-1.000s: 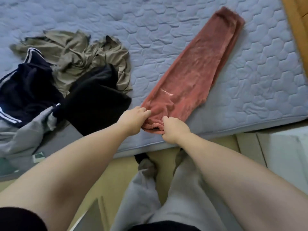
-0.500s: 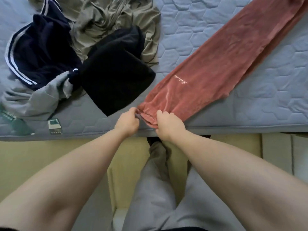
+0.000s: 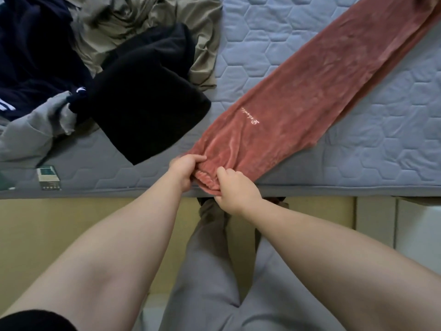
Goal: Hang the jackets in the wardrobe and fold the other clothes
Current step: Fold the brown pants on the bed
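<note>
Red-brown velvet trousers [image 3: 307,96] lie folded lengthwise on the blue-grey quilted mattress [image 3: 370,149], running from the near edge up to the far right. My left hand [image 3: 185,169] grips the waistband end at its left side. My right hand [image 3: 235,191] grips the same end at its right side, over the mattress edge. A black garment [image 3: 148,108] lies just left of the trousers. Behind it lie an olive garment [image 3: 133,22], a navy jacket with white stripes [image 3: 31,58] and a grey garment [image 3: 28,137].
A small green-and-white box [image 3: 48,178] sits near the mattress's front edge at the left. Below the edge is the yellow wooden bed side [image 3: 71,225]. My grey-trousered legs [image 3: 214,283] stand close to the bed. White furniture [image 3: 417,225] is at the right.
The view has moved closer and tipped down toward the mattress edge. Both hands kept their hold on the waistband and drew it nearer the edge, now bunching it more.
</note>
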### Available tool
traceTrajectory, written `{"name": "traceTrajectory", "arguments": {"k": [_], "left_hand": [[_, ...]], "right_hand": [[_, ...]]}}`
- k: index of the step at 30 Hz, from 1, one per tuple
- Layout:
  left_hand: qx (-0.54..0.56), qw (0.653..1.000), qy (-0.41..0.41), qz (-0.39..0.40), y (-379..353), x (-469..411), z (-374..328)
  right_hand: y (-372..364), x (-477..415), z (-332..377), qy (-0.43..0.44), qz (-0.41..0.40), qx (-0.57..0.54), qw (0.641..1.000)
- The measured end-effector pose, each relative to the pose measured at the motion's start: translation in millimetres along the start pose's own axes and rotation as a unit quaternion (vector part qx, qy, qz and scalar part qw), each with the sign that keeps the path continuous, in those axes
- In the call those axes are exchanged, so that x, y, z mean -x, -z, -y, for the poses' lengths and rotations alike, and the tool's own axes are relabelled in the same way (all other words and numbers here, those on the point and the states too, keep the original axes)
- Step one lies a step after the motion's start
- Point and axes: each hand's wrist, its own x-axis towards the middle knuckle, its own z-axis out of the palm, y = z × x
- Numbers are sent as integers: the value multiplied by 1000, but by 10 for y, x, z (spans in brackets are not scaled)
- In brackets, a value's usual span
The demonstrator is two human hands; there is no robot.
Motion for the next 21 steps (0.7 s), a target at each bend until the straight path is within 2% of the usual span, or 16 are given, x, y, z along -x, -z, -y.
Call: {"name": "traceTrajectory", "arguments": {"k": [6, 10, 12, 13, 14, 16, 18, 21], "left_hand": [[-37, 997, -27, -69, 347, -97, -2], [-42, 991, -56, -115, 601, -266, 53], [-99, 981, -99, -131, 632, -363, 32], [-166, 969, -107, -145, 617, -416, 6], [-249, 949, -101, -167, 583, -470, -24], [-397, 886, -69, -231, 453, -507, -85], [-487, 819, -69, -296, 259, -455, -112], [-583, 728, -202, -298, -148, -331, -43]], "right_hand": [[-179, -171, 156, 28, 52, 12, 998], [-378, -384, 356, 52, 121, -4, 991], [-412, -491, 372, 41, 158, -16, 986], [-410, -531, 345, 32, 167, -23, 985], [-396, -568, 292, 19, 168, -30, 985], [-317, -629, 124, -17, 154, -54, 986], [-173, -685, -131, -73, 130, -101, 984], [140, -720, -683, -193, 52, -195, 960]]}}
